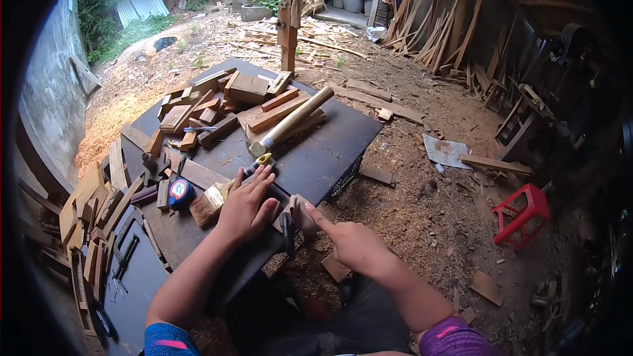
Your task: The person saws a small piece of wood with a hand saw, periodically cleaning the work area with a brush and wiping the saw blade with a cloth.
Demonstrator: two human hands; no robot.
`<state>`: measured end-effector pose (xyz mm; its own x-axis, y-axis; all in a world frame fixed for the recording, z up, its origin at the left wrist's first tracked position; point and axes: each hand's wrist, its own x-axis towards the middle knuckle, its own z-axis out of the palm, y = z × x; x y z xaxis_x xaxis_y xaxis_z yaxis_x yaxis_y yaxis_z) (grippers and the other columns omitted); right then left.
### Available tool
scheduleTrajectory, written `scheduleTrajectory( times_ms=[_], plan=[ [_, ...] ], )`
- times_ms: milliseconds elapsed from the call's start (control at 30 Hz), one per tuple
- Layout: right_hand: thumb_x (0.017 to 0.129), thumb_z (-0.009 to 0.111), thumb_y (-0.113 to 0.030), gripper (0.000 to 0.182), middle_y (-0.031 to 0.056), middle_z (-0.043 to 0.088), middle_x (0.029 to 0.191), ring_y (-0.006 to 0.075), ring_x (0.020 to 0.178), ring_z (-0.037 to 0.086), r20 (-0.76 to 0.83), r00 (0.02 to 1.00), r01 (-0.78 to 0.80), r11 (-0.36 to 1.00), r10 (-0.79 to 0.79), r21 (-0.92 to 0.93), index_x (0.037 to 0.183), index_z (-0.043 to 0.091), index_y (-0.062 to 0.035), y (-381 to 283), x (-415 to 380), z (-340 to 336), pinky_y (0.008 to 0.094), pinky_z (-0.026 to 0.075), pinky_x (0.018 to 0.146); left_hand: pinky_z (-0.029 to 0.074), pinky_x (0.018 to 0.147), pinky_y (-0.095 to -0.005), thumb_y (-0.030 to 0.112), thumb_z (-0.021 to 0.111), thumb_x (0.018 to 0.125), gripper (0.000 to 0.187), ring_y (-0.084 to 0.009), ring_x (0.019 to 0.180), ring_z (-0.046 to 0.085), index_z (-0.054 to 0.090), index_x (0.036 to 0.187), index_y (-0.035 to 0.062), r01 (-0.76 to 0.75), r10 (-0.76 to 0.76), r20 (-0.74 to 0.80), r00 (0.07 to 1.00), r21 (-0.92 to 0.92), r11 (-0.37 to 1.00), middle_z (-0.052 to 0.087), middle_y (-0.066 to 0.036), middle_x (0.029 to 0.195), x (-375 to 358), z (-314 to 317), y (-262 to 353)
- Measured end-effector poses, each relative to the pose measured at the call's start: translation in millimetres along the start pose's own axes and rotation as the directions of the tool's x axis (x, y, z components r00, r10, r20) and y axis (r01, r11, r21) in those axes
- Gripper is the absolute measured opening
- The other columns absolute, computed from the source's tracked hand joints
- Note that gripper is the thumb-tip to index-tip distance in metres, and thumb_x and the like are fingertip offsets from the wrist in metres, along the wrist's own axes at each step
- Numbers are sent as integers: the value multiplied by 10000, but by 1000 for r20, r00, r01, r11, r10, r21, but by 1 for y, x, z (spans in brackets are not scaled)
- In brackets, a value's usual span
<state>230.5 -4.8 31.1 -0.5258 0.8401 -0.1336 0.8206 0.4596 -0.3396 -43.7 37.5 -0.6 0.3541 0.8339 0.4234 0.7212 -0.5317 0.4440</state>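
Note:
My left hand (pixel 248 204) lies on the dark table (pixel 330 151) near its front edge, fingers stretched out and thumb apart. Its fingertips reach a tool with a yellow and black handle (pixel 262 159), and a paintbrush (pixel 208 206) with brown bristles is just left of it. At the table's edge my right hand (pixel 356 242) is closed, index finger extended along a small piece of wood (pixel 302 214). The other fingers curl underneath, mostly hidden. A black clamp-like part (pixel 288 231) sits beside that piece.
A wooden-handled hammer (pixel 297 118) rests on boards beyond my hands. Several wood blocks (pixel 249 89) are piled at the back left. A blue tape measure (pixel 179 193) and a C-clamp (pixel 125 250) lie left. A red stool (pixel 523 216) stands on the scrap-strewn ground at right.

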Motion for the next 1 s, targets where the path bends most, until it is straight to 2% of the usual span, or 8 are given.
scheduleTrajectory(
  times_ms=[133,200,433,600,700,800,867,1000],
  plan=[
    [874,526,-17,888,265,679,841,437,762,698,-62,997,47,996,-42,78,1647,215,-325,13,-28,6,536,561,709,116,1272,-569,509,445,1032,658,-362,1502,379,528,1449,6,-82,87,84,993,-55,995,473,-210,1562,-6,1,8],
    [859,532,-8,905,262,675,827,438,744,692,10,1000,-3,1000,2,24,1648,217,-321,11,-42,2,537,556,707,128,1270,-573,505,457,1028,649,-349,1500,386,536,1442,12,-139,147,126,981,-70,988,470,-200,1567,-7,5,19],
    [875,528,-15,889,237,678,859,433,789,698,-47,999,9,999,-7,32,1654,202,-293,5,-7,9,538,564,726,157,1265,-563,500,466,1023,650,-347,1489,405,546,1427,-3,15,-15,-27,1000,12,1000,506,-218,1532,0,0,0],
    [872,529,-9,909,241,690,863,440,767,700,-98,994,61,991,-49,120,1658,176,-301,24,-56,17,534,566,728,145,1272,-565,425,544,1013,571,-332,1488,410,556,1436,41,-159,169,113,979,-93,983,522,-172,1532,-6,7,21],
    [869,534,-14,916,248,690,859,443,761,699,-9,1000,2,999,-1,52,1660,171,-300,13,-50,9,531,567,726,151,1270,-568,398,548,1010,533,-332,1463,446,587,1404,41,-123,130,98,987,-75,990,543,-176,1512,-4,7,20],
    [853,538,-11,925,242,678,851,441,771,694,-101,993,73,996,-69,44,1659,182,-294,15,-3,21,539,558,720,168,1269,-552,405,485,1032,539,-340,1470,435,592,1389,16,-26,27,-42,999,46,999,542,-194,1507,1,2,1],
    [837,551,-10,930,239,671,852,438,775,688,-91,994,61,998,-60,16,1656,205,-285,5,-1,11,539,551,715,168,1270,-541,392,453,1038,540,-341,1477,427,587,1387,1,-5,7,-49,999,47,999,540,-200,1507,-1,2,-1],
    [844,534,21,882,272,649,786,460,721,661,-84,996,44,997,-39,63,1639,270,-256,11,-37,0,550,513,680,161,1270,-563,283,446,1018,478,-334,1471,436,591,1408,46,-125,130,48,990,-83,989,548,-174,1509,-5,5,7]
  ],
)
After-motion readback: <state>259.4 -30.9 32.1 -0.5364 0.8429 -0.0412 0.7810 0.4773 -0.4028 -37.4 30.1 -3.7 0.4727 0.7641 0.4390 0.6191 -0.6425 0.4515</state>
